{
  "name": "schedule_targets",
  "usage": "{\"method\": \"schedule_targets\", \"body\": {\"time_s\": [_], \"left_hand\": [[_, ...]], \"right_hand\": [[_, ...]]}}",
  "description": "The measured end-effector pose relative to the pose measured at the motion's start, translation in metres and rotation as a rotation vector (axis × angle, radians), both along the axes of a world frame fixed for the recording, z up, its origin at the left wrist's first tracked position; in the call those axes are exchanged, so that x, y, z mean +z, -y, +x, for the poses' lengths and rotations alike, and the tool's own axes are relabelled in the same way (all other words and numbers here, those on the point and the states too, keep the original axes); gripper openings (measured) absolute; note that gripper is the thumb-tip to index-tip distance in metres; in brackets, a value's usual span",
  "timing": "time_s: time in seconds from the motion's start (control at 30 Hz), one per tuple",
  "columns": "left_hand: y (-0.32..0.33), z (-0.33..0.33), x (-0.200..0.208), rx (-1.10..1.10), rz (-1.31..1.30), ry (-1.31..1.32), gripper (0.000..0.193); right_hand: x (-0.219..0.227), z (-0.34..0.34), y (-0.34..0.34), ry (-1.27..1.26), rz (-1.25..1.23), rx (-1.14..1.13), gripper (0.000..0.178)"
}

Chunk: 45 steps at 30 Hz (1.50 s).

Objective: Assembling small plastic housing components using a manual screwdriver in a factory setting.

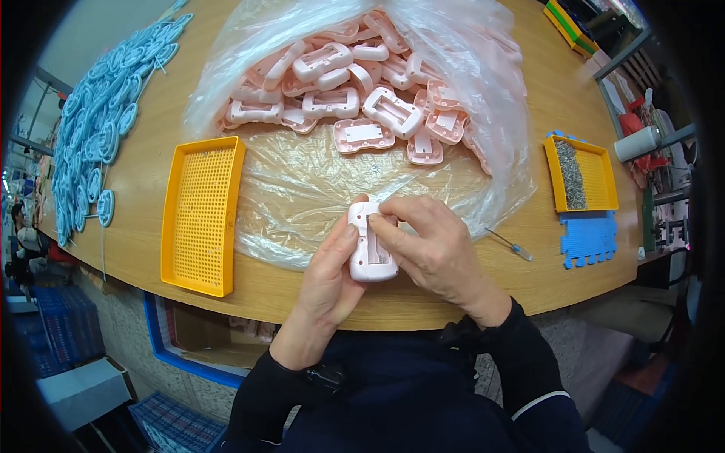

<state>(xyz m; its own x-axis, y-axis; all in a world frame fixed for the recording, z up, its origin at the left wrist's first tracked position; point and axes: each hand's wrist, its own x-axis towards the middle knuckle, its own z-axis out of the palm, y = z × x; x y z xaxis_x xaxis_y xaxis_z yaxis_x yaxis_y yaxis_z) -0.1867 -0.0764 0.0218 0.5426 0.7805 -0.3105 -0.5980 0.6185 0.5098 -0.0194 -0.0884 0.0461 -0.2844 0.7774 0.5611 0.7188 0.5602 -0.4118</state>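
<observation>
A pale pink plastic housing (368,269) with an oblong battery compartment is held upright near the table's front edge. My left hand (326,264) wraps its left side, thumb lying on the face. From the right, my right hand (438,245) bends over the compartment, its thumb and index finger closed together at the upper part. Whatever those fingertips pinch is hidden. Just beyond the hands lies a clear plastic bag (302,192), its mouth spread open, with a heap of similar pink housings (393,111) inside.
A yellow perforated tray (202,219) lies left of the bag. Many light blue plastic parts (102,121) cover the far left. On the right, a smaller yellow tray (596,177) with small metal pieces (568,174) rests on a blue foam mat (587,238). A thin screwdriver-like tool (521,251) lies nearby.
</observation>
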Motion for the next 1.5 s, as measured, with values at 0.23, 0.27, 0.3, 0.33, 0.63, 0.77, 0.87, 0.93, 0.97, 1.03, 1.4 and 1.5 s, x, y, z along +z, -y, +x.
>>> {"method": "schedule_targets", "body": {"time_s": [0.23,0.27,0.3,0.33,0.63,0.77,0.87,0.93,0.97,1.03,1.4,1.5], "left_hand": [[-0.001,0.004,0.004,-0.036,0.049,-0.055,0.057],[-0.001,0.005,0.006,-0.036,0.045,-0.036,0.054],[-0.001,0.007,0.008,-0.036,0.042,-0.017,0.052],[-0.001,0.007,0.010,-0.041,0.042,-0.019,0.052],[0.003,0.010,0.005,-0.116,0.158,-0.157,0.051],[0.001,0.008,0.006,-0.226,0.108,-0.101,0.051],[0.001,0.011,0.006,-0.256,0.076,0.002,0.052],[0.000,0.010,0.003,-0.247,0.064,0.074,0.051],[-0.002,0.009,0.001,-0.209,0.051,0.028,0.051],[-0.003,0.010,-0.002,-0.172,0.054,-0.010,0.047],[0.004,0.009,0.002,-0.113,-0.007,-0.033,0.040],[0.008,0.011,0.000,-0.106,0.009,-0.068,0.038]], "right_hand": [[0.003,0.013,-0.001,-0.064,-0.101,0.029,0.028],[0.001,0.014,-0.002,-0.170,-0.149,0.025,0.026],[0.001,0.016,-0.002,-0.277,-0.197,0.021,0.024],[0.001,0.016,-0.003,-0.279,-0.196,0.017,0.024],[0.014,0.021,-0.005,-0.209,-0.362,-0.037,0.012],[0.020,0.030,-0.001,-0.189,-0.442,-0.007,0.012],[0.015,0.042,0.008,-0.347,-0.460,-0.022,0.012],[0.006,0.058,0.019,-0.429,-0.396,-0.146,0.014],[0.004,0.070,0.028,-0.390,-0.363,-0.252,0.014],[-0.003,0.104,0.052,-0.121,-0.378,-0.441,0.015],[-0.025,0.126,0.108,0.101,-0.391,-0.529,0.013],[0.004,0.107,0.106,-0.116,-0.434,-0.443,0.018]]}}
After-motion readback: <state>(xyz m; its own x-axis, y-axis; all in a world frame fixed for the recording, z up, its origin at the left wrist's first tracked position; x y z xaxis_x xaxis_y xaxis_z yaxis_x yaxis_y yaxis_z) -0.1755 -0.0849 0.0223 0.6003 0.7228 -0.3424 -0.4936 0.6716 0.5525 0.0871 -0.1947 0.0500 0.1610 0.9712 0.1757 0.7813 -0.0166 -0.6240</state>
